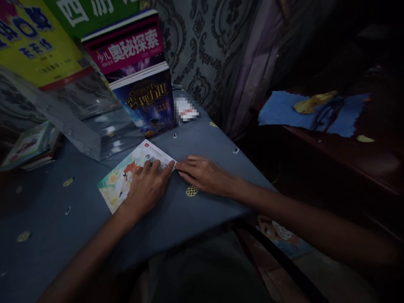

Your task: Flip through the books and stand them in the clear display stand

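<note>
A thin illustrated book (pixel 115 184) with a white, green and orange cover lies flat and slanted on the blue-grey tabletop. My left hand (pixel 147 185) rests on its cover, palm down, with the fingers spread. At the book's right corner, my right hand (pixel 202 174) has its thumb and fingers pressed together on the edge. How much of the corner sits between those fingertips is hard to see in the dim light. Just behind the book stands a dark blue book (pixel 151 105) with gold lettering.
A clear plastic holder (pixel 90 141) stands at the back left, with a magenta book (pixel 126 50) and a yellow book (pixel 41 42) upright nearby. Stacked books (pixel 31 145) lie at far left. On the right, a blue cloth-like sheet (pixel 280 111) covers part of a dark red surface.
</note>
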Demonstrator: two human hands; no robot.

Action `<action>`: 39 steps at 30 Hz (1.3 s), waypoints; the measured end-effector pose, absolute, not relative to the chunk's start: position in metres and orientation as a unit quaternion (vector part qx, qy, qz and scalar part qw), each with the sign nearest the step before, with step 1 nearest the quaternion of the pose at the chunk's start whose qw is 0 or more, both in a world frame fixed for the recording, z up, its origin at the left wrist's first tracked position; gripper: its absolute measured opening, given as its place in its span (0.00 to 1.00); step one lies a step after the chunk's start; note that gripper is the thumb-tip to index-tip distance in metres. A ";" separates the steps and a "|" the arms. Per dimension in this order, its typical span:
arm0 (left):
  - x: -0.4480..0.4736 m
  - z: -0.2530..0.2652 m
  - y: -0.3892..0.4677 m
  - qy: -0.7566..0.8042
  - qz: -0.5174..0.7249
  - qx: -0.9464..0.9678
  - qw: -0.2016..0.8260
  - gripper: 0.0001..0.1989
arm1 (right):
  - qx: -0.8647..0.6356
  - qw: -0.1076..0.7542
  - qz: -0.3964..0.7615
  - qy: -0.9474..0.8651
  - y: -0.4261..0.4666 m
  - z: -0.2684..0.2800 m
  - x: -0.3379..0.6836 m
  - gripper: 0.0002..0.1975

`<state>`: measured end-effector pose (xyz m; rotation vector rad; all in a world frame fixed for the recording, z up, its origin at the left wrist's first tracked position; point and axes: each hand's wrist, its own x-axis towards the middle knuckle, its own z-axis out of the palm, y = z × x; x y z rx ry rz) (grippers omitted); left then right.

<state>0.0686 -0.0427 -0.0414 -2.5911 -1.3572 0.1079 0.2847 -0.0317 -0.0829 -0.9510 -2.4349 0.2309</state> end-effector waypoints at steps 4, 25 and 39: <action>0.058 -0.034 -0.024 -0.451 0.056 -0.888 0.075 0.21 | -0.375 0.223 0.069 -0.897 -0.041 -0.080 0.278 0.15; 0.005 -0.025 -0.009 -0.586 0.083 -0.793 0.147 0.18 | -0.397 0.162 0.164 -0.888 0.051 -0.083 0.236 0.23; -0.013 -0.077 0.019 -0.488 -0.157 -0.858 0.026 0.21 | -0.367 0.175 0.168 -0.898 0.071 -0.093 0.225 0.24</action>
